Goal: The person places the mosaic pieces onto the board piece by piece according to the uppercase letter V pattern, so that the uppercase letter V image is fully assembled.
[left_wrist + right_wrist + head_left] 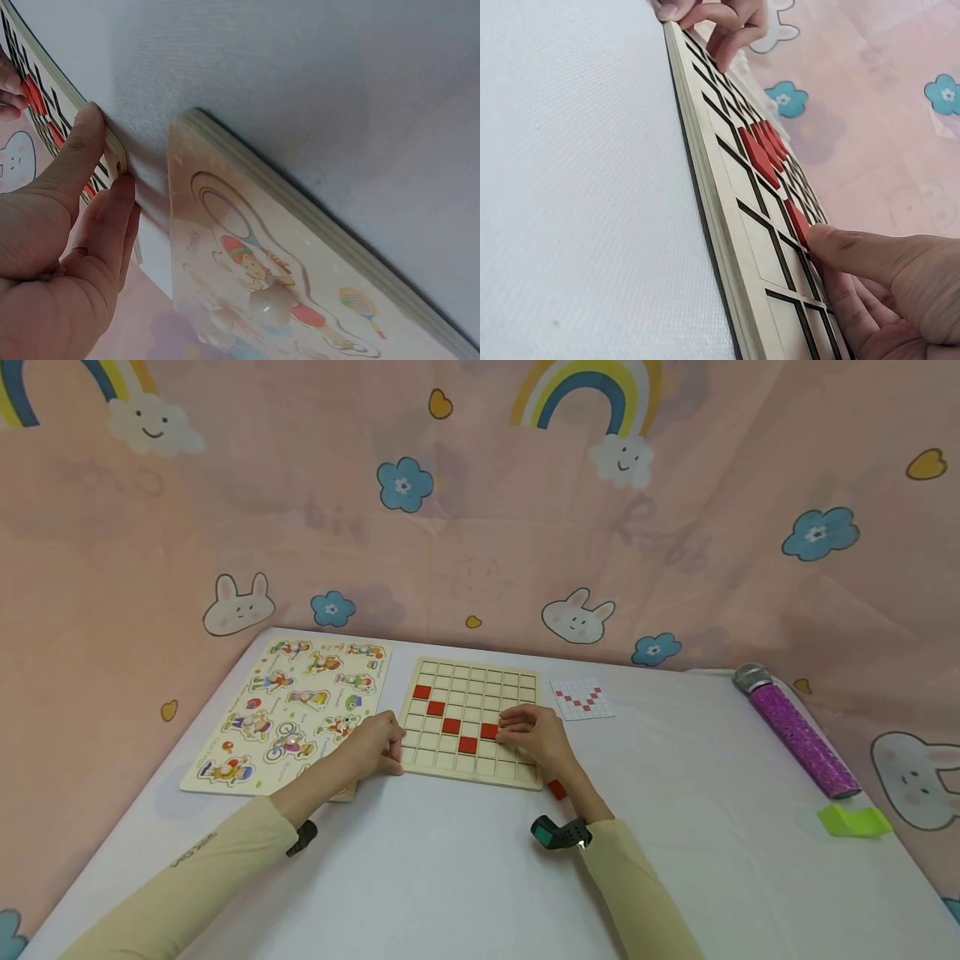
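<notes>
A wooden grid board (442,763) lies on the white table with several red square tiles in its cells, forming a bent line. My left hand (375,743) holds the board's near left corner, thumb on top and fingers against the edge, as the left wrist view shows. Over the board's right part, my right hand (536,735) pinches the edge of a red tile (489,732) at a cell, with the thumb tip (821,235) on it. Another red tile (557,789) lies on the table beside the board's near right corner, partly below my right wrist.
Left of the grid board lies a knobbed picture puzzle (251,689), partly behind my left hand. A small pattern card (582,699) with red squares sits to the right. Farther right are a glittery purple microphone (802,735) and a bright green piece (853,821). A printed pink cloth (480,527) hangs behind.
</notes>
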Demonstrator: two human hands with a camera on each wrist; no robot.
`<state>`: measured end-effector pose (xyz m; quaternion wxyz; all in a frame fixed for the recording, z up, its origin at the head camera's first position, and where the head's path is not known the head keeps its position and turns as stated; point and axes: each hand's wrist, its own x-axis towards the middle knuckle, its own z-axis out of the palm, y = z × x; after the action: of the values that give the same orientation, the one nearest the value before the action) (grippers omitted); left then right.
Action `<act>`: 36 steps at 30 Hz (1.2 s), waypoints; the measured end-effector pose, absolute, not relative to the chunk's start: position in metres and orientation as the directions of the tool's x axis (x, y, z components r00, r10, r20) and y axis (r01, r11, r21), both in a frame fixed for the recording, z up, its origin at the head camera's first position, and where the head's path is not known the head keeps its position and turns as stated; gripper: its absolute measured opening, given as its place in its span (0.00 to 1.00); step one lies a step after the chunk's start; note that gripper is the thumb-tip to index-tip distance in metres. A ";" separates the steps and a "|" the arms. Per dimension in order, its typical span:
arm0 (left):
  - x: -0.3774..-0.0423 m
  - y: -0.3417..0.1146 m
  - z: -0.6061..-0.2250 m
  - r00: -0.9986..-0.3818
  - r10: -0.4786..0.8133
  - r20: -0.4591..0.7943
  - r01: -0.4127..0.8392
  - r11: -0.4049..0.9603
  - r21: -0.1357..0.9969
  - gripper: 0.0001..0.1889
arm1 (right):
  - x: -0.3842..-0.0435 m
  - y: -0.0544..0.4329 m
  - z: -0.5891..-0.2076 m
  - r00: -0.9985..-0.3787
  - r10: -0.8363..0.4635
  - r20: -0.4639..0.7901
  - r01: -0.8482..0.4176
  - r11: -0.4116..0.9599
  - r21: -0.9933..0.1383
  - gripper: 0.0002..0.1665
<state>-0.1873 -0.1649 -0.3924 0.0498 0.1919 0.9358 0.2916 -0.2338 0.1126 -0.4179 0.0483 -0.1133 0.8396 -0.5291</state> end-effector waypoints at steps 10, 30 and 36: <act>-0.188 -0.164 -0.393 -0.924 0.382 0.016 0.323 0.756 0.570 0.15 | -0.234 0.121 -0.414 -0.976 -0.218 -0.025 -0.061 0.379 -0.923 0.21; -0.187 -0.165 -0.389 -0.927 0.376 -0.004 0.304 0.755 0.582 0.15 | -0.195 0.216 -0.405 -0.978 -0.203 -0.047 -0.084 0.591 -0.802 0.24; -0.187 -0.164 -0.390 -0.923 0.384 -0.005 0.309 0.751 0.584 0.14 | -0.175 0.239 -0.411 -0.964 -0.245 -0.100 -0.080 0.629 -0.773 0.25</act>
<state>-0.1868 -0.1641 -0.3899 0.0622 0.1855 0.9336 0.3002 -0.1751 0.2388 -0.4107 0.0985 -0.0905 0.8972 -0.4208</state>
